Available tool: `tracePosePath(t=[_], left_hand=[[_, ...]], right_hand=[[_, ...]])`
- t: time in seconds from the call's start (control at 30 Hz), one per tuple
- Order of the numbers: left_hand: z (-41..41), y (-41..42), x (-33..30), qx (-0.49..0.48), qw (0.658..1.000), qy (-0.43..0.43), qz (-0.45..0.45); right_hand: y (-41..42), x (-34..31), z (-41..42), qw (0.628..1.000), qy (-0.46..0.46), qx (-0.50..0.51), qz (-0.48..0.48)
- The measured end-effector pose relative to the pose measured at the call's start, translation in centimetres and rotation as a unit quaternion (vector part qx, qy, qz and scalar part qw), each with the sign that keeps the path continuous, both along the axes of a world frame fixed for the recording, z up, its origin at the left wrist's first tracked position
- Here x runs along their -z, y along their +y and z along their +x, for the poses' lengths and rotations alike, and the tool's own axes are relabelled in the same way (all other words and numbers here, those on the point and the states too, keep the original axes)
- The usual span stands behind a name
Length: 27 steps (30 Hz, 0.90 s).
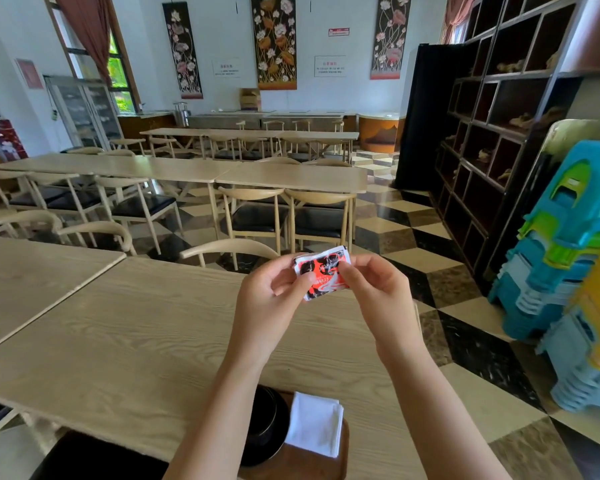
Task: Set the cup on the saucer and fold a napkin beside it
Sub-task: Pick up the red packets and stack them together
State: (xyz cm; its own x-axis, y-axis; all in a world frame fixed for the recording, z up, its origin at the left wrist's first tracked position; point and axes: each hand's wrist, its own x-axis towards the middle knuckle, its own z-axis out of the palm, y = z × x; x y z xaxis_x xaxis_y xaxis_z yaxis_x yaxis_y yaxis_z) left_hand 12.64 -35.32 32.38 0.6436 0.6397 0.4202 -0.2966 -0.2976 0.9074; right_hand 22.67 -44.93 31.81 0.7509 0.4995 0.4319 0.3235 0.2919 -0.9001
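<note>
Both hands are raised above the wooden table (125, 334). My left hand (274, 292) and my right hand (371, 289) pinch a small red, black and white packet (323, 273) between them, one on each side. Near the table's front edge a folded white napkin (314, 426) lies on a brown wooden tray (312, 467). To the napkin's left stands a black cup or saucer (267, 424), partly hidden behind my left forearm; I cannot tell which it is.
Wooden chairs (229, 249) line the far side of the table, with more tables and chairs beyond. A stack of blue, green and yellow plastic stools (568, 271) stands at the right, by a dark shelf unit (492, 140). The floor is checkered tile.
</note>
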Motion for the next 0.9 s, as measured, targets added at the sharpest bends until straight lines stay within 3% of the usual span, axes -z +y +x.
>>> tracePosePath(t=[0.17,0.43,0.7,0.9], left_hand=[[-0.5,0.2,0.9,-0.048,0.999,0.011,0.006],[-0.7,0.5,2.8,-0.122,0.992,0.008,0.03],[-1.3,1.8,7.9,-0.126,0.988,0.083,0.017],[-1.6,3.0,14.1,-0.089,0.973,0.21,-0.027]], right_hand=[[0.1,0.6,-0.3,0.997,0.067,0.022,0.037],[0.4,2.0,-1.3,0.998,0.06,-0.002,0.037],[-0.6,7.2,-1.3,0.989,0.13,0.008,-0.076],[0.0,13.6,-2.2,0.955,0.213,0.078,-0.19]])
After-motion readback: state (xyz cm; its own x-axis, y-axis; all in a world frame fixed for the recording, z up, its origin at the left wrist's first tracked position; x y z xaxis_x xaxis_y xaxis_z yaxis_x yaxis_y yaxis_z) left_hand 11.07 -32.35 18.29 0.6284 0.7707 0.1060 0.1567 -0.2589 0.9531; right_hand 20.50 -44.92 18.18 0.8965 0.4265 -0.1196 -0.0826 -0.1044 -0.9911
